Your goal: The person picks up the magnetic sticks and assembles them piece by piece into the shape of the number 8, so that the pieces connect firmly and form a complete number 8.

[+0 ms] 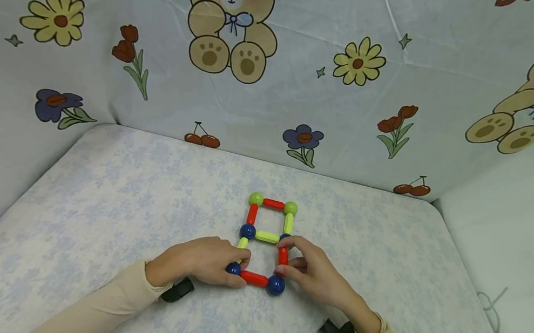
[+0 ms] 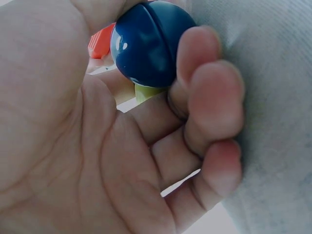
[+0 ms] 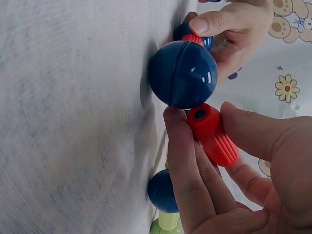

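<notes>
A flat frame of magnetic rods and balls lies on the table. My left hand curls round the near-left blue ball, where a yellow-green rod and the near red rod meet. Between thumb and fingers, my right hand pinches another red rod on the frame's right side. That rod's dark-centred end shows beside the near-right blue ball; whether they touch, I cannot tell. My right fingers partly cover the middle-right blue ball.
Farther back, the frame's other square has two green balls, a blue ball, red rods and yellow-green rods. A pale patterned cloth covers the table. Printed sheets stand behind and at the sides.
</notes>
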Available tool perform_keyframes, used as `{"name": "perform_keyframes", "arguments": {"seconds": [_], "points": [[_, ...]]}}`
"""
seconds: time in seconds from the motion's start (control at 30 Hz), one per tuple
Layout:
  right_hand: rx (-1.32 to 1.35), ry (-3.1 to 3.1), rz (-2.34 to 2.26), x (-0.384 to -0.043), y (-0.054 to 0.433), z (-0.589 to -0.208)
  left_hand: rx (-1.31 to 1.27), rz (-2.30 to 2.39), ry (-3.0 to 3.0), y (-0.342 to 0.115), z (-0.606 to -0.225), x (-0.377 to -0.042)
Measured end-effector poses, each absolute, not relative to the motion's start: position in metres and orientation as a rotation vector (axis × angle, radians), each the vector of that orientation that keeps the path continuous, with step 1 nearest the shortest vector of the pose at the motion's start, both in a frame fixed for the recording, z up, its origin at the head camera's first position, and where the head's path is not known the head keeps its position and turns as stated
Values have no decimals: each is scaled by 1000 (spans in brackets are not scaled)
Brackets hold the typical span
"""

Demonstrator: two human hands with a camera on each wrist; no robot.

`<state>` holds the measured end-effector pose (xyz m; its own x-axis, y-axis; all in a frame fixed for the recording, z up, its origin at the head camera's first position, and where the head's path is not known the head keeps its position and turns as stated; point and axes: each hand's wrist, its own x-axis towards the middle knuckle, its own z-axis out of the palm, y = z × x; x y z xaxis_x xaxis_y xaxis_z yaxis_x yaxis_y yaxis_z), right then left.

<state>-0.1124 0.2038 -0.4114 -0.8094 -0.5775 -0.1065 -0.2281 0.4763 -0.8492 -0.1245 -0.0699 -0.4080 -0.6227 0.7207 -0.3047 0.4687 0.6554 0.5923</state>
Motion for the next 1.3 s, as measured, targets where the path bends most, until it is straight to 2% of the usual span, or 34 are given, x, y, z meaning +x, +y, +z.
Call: {"name": "perform_keyframes", "arguments": {"seconds": [0.37, 0.77, 1.3], "points": [[-626, 2327, -1216, -112, 201, -414, 939, 636, 2354, -70, -408, -124], [-731, 2500, -963, -114, 204, -415, 939, 636, 2358, -69, -408, -123], [-760, 2583, -869, -111, 203, -419, 960, 623, 2382, -69, -408, -123]]}}
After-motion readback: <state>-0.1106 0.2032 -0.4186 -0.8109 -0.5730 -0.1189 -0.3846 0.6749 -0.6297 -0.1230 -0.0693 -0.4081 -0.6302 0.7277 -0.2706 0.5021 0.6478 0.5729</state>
